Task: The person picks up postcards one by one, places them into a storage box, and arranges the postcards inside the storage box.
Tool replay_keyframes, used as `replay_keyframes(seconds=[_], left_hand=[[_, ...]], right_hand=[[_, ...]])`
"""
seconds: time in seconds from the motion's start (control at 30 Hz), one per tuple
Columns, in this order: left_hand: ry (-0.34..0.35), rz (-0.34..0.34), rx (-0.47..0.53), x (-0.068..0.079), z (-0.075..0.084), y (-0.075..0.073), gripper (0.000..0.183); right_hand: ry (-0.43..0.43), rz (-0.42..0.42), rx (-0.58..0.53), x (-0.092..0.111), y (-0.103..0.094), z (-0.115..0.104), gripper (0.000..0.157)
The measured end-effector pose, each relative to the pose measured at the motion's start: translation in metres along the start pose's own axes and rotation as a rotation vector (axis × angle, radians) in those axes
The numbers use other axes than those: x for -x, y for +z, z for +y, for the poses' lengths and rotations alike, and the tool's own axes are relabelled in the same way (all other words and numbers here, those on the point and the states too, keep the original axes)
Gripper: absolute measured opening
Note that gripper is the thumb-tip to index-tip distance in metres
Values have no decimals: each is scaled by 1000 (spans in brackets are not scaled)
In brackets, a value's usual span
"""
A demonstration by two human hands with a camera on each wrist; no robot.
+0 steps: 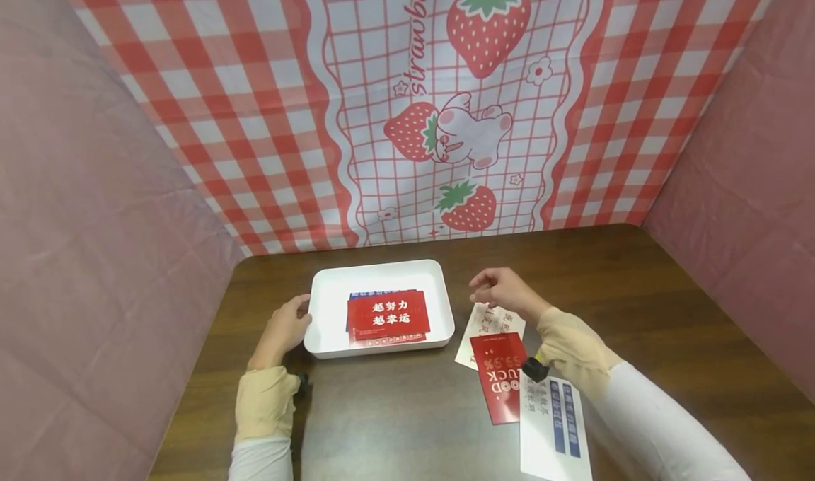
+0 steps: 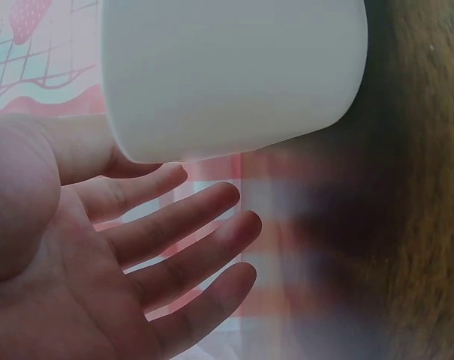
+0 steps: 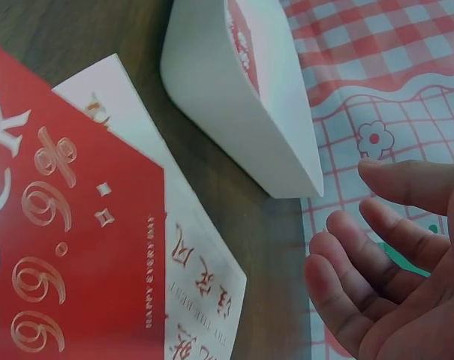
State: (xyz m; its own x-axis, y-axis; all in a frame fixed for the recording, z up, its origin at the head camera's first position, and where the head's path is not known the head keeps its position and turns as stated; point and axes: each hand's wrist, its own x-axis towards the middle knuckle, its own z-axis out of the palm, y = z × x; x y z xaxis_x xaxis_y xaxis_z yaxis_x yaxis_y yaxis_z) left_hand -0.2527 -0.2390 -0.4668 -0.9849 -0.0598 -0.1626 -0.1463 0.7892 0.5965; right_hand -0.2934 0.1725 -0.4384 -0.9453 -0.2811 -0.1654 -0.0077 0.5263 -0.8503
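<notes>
A white tray [image 1: 382, 351] holds a small stack of cards, topped by a red card [image 1: 390, 315] with white characters; edges of a blue card [image 1: 352, 318] and another red card [image 1: 407, 339] show under it. At the tray's left end is my left hand [image 1: 286, 329], its thumb at the rim and its other fingers spread in the left wrist view [image 2: 166, 240]. My right hand [image 1: 506, 290], holding nothing, hovers with relaxed fingers over the far end of a cream card [image 1: 470, 339] with red-brown characters. A red "GOOD LUCK" card [image 1: 499, 396] partly covers that card.
Nearest me on the right lies a white card [image 1: 547, 438] with blue bars, overlapping the red one. All rest on a dark wooden table [image 1: 382, 417]. A checked strawberry cloth [image 1: 407, 184] hangs behind, with pink cloth [image 1: 108, 255] on both sides.
</notes>
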Motion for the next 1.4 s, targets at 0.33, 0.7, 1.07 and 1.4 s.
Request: replay_keyframes(seconds=[0.33,0.7,1.07,1.4], left_hand=[[27,3,-14,0,-1,1,50],[42,5,-26,0,-1,0,52],[46,9,-19,1,-2,-2,50],[53,18,-26,1,-4,0,50]], right_hand=[[-48,-12,105,10,-4,6,32],[-110,-68,267,16,0,14,27],[-126,-89,363,28,9,15,29],[-112,-86,427,33,15,21,35]])
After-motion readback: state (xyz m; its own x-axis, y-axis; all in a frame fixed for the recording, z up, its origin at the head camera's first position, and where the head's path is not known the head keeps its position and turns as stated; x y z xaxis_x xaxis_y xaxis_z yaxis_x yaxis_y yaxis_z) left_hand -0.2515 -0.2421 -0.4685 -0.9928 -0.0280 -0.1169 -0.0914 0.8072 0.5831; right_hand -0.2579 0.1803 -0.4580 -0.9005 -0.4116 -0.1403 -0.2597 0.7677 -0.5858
